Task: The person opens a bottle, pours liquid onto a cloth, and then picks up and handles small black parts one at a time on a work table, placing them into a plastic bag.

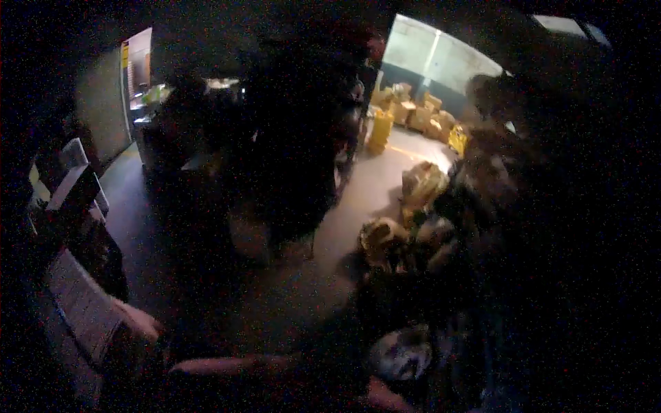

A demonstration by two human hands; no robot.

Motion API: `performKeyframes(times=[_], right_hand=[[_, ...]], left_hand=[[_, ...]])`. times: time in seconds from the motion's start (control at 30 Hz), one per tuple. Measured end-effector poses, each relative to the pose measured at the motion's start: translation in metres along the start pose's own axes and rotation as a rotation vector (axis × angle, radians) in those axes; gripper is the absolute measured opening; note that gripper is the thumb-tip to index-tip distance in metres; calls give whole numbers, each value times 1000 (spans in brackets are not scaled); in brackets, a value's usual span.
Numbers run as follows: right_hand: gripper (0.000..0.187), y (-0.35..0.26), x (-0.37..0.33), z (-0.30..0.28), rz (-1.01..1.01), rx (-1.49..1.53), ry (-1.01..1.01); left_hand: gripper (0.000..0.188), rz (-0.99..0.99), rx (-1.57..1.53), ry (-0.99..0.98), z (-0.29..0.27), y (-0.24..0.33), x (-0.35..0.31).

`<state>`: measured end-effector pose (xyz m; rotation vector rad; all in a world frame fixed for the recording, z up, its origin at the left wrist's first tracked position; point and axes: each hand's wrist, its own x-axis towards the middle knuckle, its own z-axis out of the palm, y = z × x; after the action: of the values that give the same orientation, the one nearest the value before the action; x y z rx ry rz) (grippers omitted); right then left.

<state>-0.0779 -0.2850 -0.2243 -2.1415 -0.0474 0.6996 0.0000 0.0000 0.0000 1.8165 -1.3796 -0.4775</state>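
Observation:
The view is very dark, and much of it is lost. At the lower left, a skin-coloured shape that looks like my left hand [138, 320] lies against the edge of a pale, flat panel [82, 299] with faint lines on it. Its fingers cannot be made out. A long, skin-toned strip [234, 365], perhaps part of an arm, stretches to the right of it. Near the bottom edge, what seems to be my right hand [389, 396] shows only in part, just below a crumpled whitish bundle [403, 354]. Whether it touches the bundle is hidden in shadow.
Brown crumpled bags or wrappings [423, 186] stand right of centre on the grey floor [344, 234]. Beyond a lit opening are piled cardboard boxes [416, 113] and a yellow container [380, 131]. White box-like pieces [72, 182] rise at the left, near a doorway [138, 72].

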Motion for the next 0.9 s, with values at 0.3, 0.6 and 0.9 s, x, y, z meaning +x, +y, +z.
performKeyframes(times=[0.3,0.6,0.9], right_hand=[[51,-110,81,-70,107,74,78],[50,-102,259,-241,160,-28,90],[49,0,696,-489,-99,-435,-17]], left_hand=[[42,99,-70,-193,-156,-36,79],[43,30,-210,-381,-317,-239,231],[40,-636,109,-409,-433,-553,268]])
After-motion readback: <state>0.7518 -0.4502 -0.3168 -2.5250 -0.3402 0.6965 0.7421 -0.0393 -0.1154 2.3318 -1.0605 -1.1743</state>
